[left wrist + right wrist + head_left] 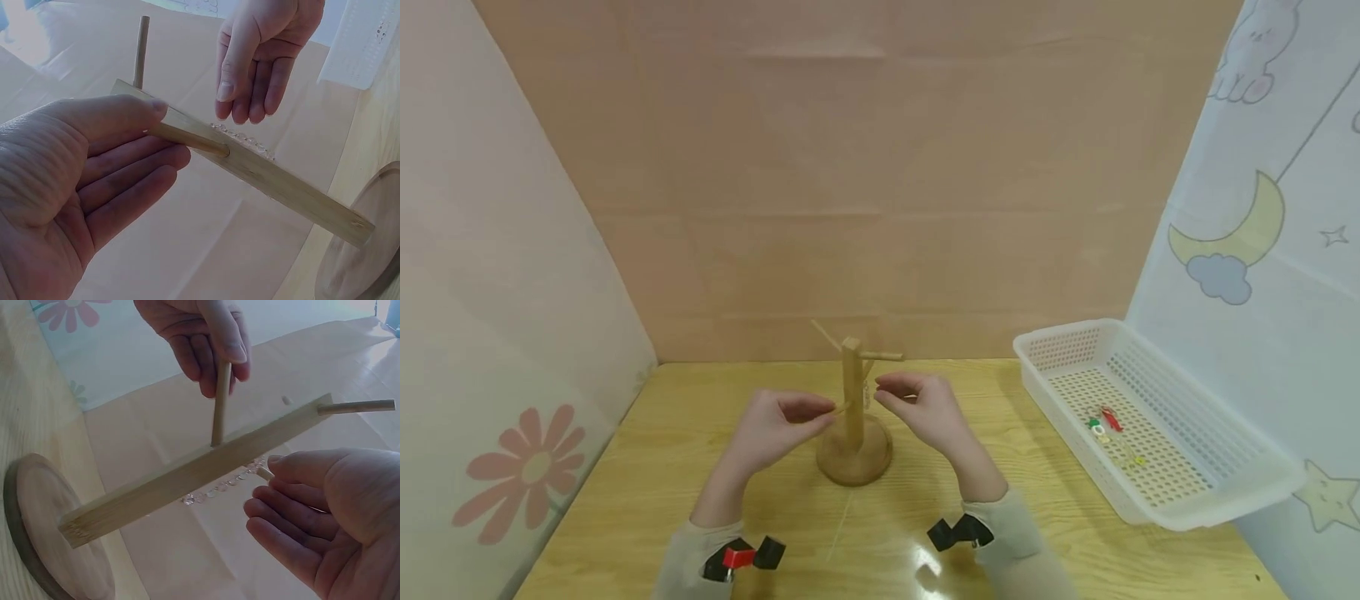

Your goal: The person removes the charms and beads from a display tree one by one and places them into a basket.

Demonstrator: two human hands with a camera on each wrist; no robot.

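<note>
A wooden stand has a square post (853, 392) on a round base (853, 467), with several thin pegs. My left hand (782, 425) pinches a peg (220, 403) on the post's left side between thumb and index finger. Along the far right side of the post hangs a strand of clear beads (244, 139), partly hidden by the post in the right wrist view. My right hand (921, 408) is close beside the beads, fingers loosely bent, thumb and index slightly apart. A light peg end (265, 474) appears by those fingertips; whether they touch it is unclear.
A white perforated basket (1210, 433) stands on the right of the wooden table (662, 475). Inside it lie small items, including a red piece (1111, 418) and a green and white piece (1097, 429). A pinkish-brown backdrop (880, 183) and printed side sheets enclose the table.
</note>
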